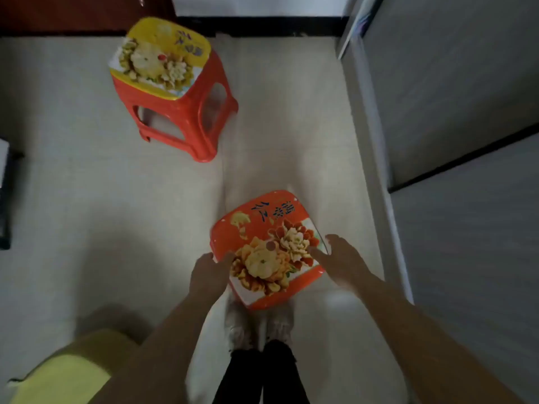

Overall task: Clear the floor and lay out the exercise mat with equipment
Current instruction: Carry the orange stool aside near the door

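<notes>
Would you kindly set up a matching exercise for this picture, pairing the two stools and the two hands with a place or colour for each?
Things:
1. far stool
2. near stool
3. left hand
4. right hand

Descriptions:
A. at the near stool's right edge, fingers spread
B. yellow seat rim
C. at the near stool's left edge
D. red seat rim

Pairs: 1-B; 2-D; 3-C; 4-A.
</notes>
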The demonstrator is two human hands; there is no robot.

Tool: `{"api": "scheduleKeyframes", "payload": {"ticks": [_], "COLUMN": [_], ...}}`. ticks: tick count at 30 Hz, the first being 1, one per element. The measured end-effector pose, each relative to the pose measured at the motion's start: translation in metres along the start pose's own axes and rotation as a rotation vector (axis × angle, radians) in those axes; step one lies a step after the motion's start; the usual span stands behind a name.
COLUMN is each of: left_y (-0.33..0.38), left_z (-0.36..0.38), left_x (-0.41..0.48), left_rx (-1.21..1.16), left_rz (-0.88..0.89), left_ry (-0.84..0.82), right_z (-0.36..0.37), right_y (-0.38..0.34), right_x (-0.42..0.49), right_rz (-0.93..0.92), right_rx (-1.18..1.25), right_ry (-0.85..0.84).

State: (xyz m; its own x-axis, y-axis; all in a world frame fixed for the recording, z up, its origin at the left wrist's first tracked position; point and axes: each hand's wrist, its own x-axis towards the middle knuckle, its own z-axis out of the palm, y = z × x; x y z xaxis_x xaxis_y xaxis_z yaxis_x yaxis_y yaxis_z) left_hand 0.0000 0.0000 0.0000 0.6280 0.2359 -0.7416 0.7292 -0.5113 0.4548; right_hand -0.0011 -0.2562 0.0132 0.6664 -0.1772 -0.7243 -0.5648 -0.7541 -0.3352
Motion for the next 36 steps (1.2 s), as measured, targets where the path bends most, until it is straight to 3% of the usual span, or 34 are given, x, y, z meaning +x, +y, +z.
{"api": "scheduleKeyframes", "payload": {"ticks": [5, 10, 14, 17, 21, 24, 32, 36], "left_y": [-0.05, -0.075, -0.071, -0.048, 0.0, 0.043, 0.161, 0.212], "left_z": [0.048, 0.082, 0.083, 0.065, 0.023, -0.023, -0.186, -0.275], "left_x": [0.067, 0.106, 0.11, 0.107, 0.103, 0.098, 0.104, 0.117], "left_rx": [-0.491, -0.736, -0.761, -0.795, -0.797, -0.745, -0.628, -0.652], "left_rz": [-0.41, -0.524, -0.495, -0.465, -0.343, -0.244, -0.117, -0.012], "left_ry": [0.013, -0.007, -0.048, -0.102, -0.174, -0.14, 0.064, 0.062], "right_z": [0.032, 0.054, 0.049, 0.033, -0.001, -0.039, -0.145, -0.187], "right_y": [0.022, 0.03, 0.029, 0.016, -0.023, -0.066, -0.237, -0.335], "right_x": [0.081, 0.136, 0.146, 0.141, 0.124, 0.114, 0.111, 0.109], "right_rz": [0.106, 0.109, 0.107, 0.117, 0.19, 0.216, 0.061, -0.045], "right_rx": [0.214, 0.342, 0.621, 0.623, 0.559, 0.516, 0.493, 0.554], "right_ry": [0.019, -0.058, -0.232, -0.295, -0.214, -0.159, -0.058, -0.034]}}
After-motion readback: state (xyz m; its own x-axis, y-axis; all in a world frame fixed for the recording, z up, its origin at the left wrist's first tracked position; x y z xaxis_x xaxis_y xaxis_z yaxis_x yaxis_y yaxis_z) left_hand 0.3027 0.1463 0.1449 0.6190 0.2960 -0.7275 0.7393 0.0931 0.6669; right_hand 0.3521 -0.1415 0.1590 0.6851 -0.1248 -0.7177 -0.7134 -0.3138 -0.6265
